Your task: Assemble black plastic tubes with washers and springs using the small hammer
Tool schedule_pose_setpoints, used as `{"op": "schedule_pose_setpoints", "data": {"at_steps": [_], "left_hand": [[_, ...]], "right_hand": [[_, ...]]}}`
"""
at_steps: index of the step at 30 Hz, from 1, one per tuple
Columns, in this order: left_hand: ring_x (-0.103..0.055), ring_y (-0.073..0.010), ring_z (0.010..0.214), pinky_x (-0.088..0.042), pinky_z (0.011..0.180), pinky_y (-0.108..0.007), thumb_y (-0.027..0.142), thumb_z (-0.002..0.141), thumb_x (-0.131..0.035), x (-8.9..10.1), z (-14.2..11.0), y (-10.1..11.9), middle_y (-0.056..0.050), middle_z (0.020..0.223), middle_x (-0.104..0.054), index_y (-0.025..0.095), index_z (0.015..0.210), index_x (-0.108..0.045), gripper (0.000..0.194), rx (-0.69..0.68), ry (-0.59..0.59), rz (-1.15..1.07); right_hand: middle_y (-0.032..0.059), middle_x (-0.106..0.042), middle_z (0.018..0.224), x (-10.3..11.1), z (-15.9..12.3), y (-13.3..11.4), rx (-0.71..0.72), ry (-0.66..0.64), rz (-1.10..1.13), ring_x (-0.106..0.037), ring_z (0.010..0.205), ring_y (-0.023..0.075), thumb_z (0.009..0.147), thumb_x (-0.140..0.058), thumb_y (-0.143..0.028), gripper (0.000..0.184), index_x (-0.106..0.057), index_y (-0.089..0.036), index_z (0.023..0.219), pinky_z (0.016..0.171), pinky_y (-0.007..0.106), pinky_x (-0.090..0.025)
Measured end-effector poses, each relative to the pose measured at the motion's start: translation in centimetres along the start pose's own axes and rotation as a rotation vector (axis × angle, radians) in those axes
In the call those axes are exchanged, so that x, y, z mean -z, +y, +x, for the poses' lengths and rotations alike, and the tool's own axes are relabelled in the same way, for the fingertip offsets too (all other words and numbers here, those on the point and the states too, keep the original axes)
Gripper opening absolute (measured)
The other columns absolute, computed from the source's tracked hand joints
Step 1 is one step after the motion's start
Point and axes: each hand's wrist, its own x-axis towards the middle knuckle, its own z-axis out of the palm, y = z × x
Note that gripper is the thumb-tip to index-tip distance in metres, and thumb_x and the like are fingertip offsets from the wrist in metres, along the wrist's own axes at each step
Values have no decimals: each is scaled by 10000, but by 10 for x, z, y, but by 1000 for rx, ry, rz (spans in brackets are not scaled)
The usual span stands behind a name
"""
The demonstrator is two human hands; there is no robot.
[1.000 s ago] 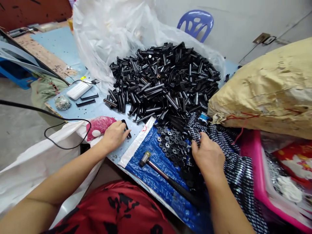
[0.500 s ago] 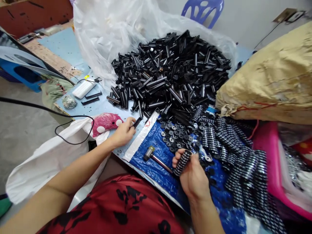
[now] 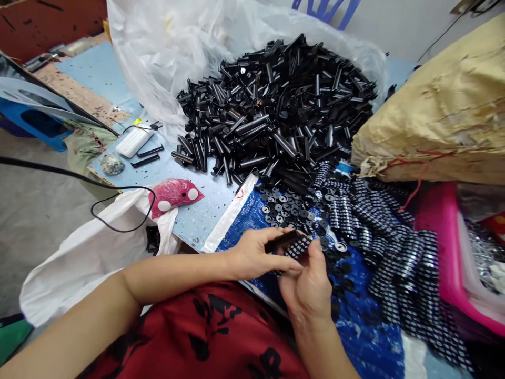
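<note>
My left hand [image 3: 254,255] is closed round a short black plastic tube [image 3: 282,240], held over the blue tarp [image 3: 252,231]. My right hand [image 3: 310,284] grips a striped black-and-white stack of washers [image 3: 299,246] right beside that tube, the two parts touching in front of me. Loose black washers [image 3: 286,205] lie on the tarp just beyond my hands. A big heap of black tubes [image 3: 276,110] fills the table behind them. More striped washer stacks [image 3: 379,226] spread out to the right.
A clear plastic bag [image 3: 169,58] stands behind the heap. A tan sack [image 3: 437,116] sits at the right, above a pink tray [image 3: 437,263]. On the left lie a pink bag [image 3: 173,193], a white box [image 3: 134,142], a black cable [image 3: 79,184] and a white bag [image 3: 90,252].
My left hand picked a black tube off the table at the left and carried it right to meet my right hand. My right hand lifted a washer stack. The hammer is now hidden.
</note>
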Motion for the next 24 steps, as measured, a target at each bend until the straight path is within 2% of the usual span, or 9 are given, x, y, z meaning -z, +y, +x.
{"op": "schedule_pose_setpoints", "data": {"at_steps": [2, 4, 8, 11, 13, 15, 17, 20, 24], "left_hand": [[-579, -128, 806, -455, 730, -237, 435, 773, -819, -8, 3, -2, -22, 883, -659, 136, 993, -701, 390, -28, -10, 52], [-551, -120, 751, -437, 687, -237, 442, 792, -798, -7, 3, -1, -12, 818, -630, 123, 947, -710, 365, 16, -11, 65], [-598, -139, 733, -488, 700, -261, 454, 780, -801, 3, -3, 6, -27, 837, -654, 125, 985, -689, 403, 171, -79, -152], [-570, -126, 728, -471, 692, -248, 472, 800, -783, 6, -7, 8, -22, 824, -638, 131, 952, -669, 391, 155, -109, -118], [-498, -103, 673, -424, 641, -232, 548, 891, -665, 4, -8, 8, -3, 739, -570, 136, 850, -621, 416, 115, -50, -26], [-458, -99, 641, -408, 634, -238, 599, 987, -470, 1, -8, 8, 4, 683, -512, 149, 764, -549, 509, 82, 46, 33], [-459, -104, 654, -407, 659, -248, 583, 1025, -367, -2, -8, 7, -3, 685, -505, 156, 729, -509, 538, 30, 111, 88], [-457, -111, 715, -398, 688, -250, 522, 1007, -446, -5, -9, 5, -10, 754, -525, 139, 804, -574, 452, -34, 104, 121], [-498, -112, 748, -431, 721, -253, 526, 912, -624, -6, -9, -1, -23, 834, -586, 112, 985, -659, 422, 46, 57, -74]], "right_hand": [[141, -580, 1287, 0, -2, 2, 36, -44, -52, -638, 1110, 113, 906, -399, -711, 714, -500, -112, 1281, 930, 250, -576], [165, -489, 1430, 9, -3, 3, 182, -131, -206, -593, 1268, 146, 929, -402, -693, 755, -441, -124, 1424, 1017, 275, -565], [154, -165, 1639, 41, -2, 3, 818, -264, -795, -287, 1566, 244, 726, -756, -644, 1152, -170, -246, 1635, 1183, 372, -494], [156, -265, 1603, 54, 1, 0, 1168, -323, -1099, -303, 1557, 234, 758, -782, -492, 1122, -150, -236, 1650, 1217, 414, -467], [165, -377, 1536, 53, 0, -4, 1240, -299, -1128, -371, 1515, 221, 795, -750, -459, 1056, -183, -191, 1645, 1210, 411, -476], [176, -410, 1501, 49, -3, -6, 1242, -257, -1121, -416, 1474, 234, 774, -764, -481, 1064, -220, -168, 1633, 1188, 419, -494], [181, -419, 1483, 45, -7, -6, 1257, -239, -1131, -452, 1435, 241, 766, -773, -477, 1050, -249, -170, 1622, 1159, 426, -517], [183, -418, 1472, 41, -12, -1, 1326, -184, -1160, -482, 1402, 234, 775, -773, -430, 1000, -280, -183, 1610, 1107, 392, -558], [179, -424, 1472, 38, -14, 4, 1368, -96, -1234, -486, 1403, 226, 779, -772, -409, 979, -294, -178, 1602, 1079, 337, -577]]}}
